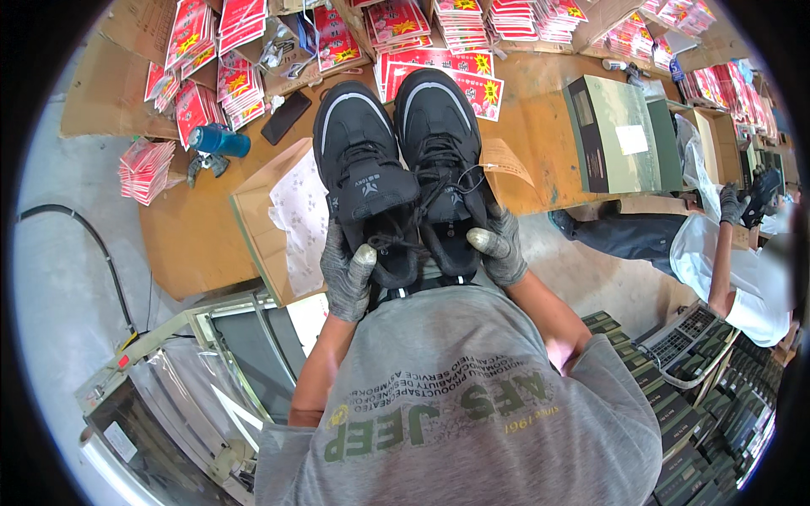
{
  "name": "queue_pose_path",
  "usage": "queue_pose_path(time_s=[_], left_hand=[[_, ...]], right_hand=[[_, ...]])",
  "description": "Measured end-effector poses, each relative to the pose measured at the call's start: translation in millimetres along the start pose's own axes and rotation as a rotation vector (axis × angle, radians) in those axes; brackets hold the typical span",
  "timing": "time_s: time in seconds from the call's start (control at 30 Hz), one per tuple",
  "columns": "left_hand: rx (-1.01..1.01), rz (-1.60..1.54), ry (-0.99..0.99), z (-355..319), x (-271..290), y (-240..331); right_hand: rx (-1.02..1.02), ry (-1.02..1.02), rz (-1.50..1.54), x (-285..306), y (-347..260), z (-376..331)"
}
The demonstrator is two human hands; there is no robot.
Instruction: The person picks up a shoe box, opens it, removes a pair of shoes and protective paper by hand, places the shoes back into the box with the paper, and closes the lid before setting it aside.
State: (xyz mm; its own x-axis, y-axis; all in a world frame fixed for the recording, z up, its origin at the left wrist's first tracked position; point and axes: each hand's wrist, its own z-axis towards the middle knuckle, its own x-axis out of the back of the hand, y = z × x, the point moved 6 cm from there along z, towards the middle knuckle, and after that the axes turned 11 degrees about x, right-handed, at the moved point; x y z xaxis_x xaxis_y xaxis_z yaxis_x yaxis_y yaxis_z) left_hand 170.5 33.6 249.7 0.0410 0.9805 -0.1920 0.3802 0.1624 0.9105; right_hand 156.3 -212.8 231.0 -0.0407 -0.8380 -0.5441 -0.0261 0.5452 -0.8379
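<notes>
A pair of black lace-up sneakers is held side by side in front of my chest, toes pointing away from me. My left hand [345, 271], in a grey glove with a pale thumb tip, is closed on the heel of the left sneaker [359, 126], whose tongue flops forward. Around the heel of the right sneaker [437, 114] my gloved right hand [504, 250] is closed too, its thumb at the collar. A tan paper tag [507, 162] hangs by a string from the right sneaker. Beside the left sneaker lies an open box [253, 221] with patterned tissue paper [299, 215].
On the wooden table [173, 244] are a dark phone [286, 117], a blue bottle [219, 141] and stacks of red printed packets [396, 24]. A green box [613, 135] stands at the right. Another person [709, 261] works there, near stacked boxes [675, 422]. A machine [190, 379] stands lower left.
</notes>
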Motion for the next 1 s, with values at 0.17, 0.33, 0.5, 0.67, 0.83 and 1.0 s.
queue_pose_path(time_s=[0.17, 0.33, 0.5, 0.67, 0.83, 1.0], left_hand=[[-0.002, 0.058, 0.013, 0.6, -1.9, 1.8], [-0.015, 0.058, 0.012, 1.8, -1.6, -1.3], [-0.025, 0.060, 0.016, 4.1, -5.0, -0.1], [-0.076, 0.153, 0.105, 7.8, -7.3, -0.5], [-0.164, 0.816, 0.466, 21.4, -5.2, -9.8], [-0.018, 1.392, 0.621, 48.8, 12.8, -65.5]], right_hand=[[0.071, -0.003, -0.036, 4.0, -1.3, 0.2], [0.077, -0.001, -0.034, 8.5, -0.6, 1.9], [0.031, 0.003, 0.001, 7.5, -2.3, 2.3], [0.054, 0.017, 0.069, 4.5, -16.2, 9.0], [-0.018, 0.145, 0.519, 13.9, -20.8, 17.0], [0.012, 0.146, 0.426, 38.2, -23.0, 21.2]])
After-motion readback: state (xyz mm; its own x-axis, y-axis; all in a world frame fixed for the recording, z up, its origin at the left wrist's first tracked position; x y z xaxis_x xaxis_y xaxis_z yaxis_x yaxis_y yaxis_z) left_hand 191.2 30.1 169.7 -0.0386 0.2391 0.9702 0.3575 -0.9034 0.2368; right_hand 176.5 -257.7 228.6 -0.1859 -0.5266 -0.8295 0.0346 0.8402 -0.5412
